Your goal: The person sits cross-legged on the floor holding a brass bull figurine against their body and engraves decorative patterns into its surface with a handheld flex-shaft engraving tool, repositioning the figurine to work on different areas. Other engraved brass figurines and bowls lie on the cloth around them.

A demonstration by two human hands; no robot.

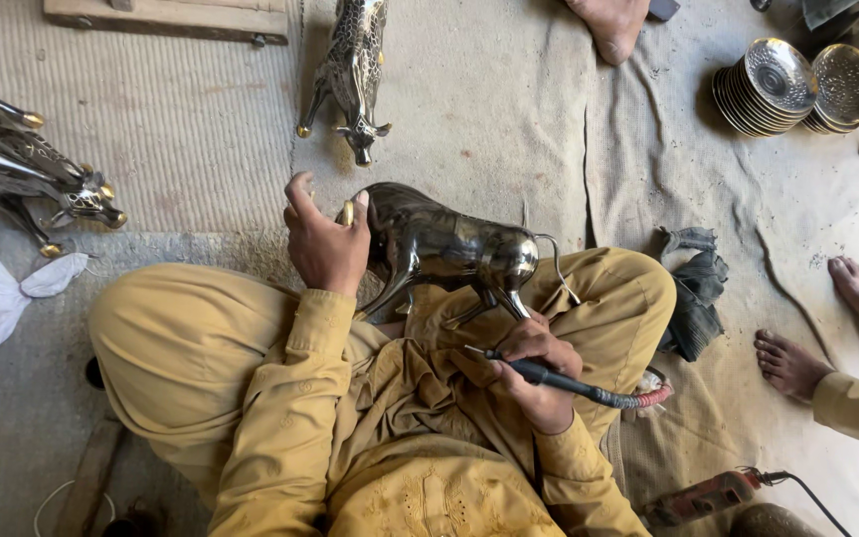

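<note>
I sit cross-legged in mustard-yellow clothes on a mat. My left hand (325, 237) grips the head end of a shiny metal bull figure (449, 246) that rests on my lap. My right hand (536, 373) holds a slim black rotary tool handpiece (539, 373), its tip pointing toward the figure's underside near the legs. A braided flexible shaft (628, 398) runs from the handpiece to the right.
Another metal animal figure (352, 70) lies ahead, and more figures (32, 169) lie at left. Stacked metal plates (768, 88) sit at top right. A dark rag (693, 288) and a red motor unit (698, 497) lie at right. Another person's bare feet (817, 328) are at right.
</note>
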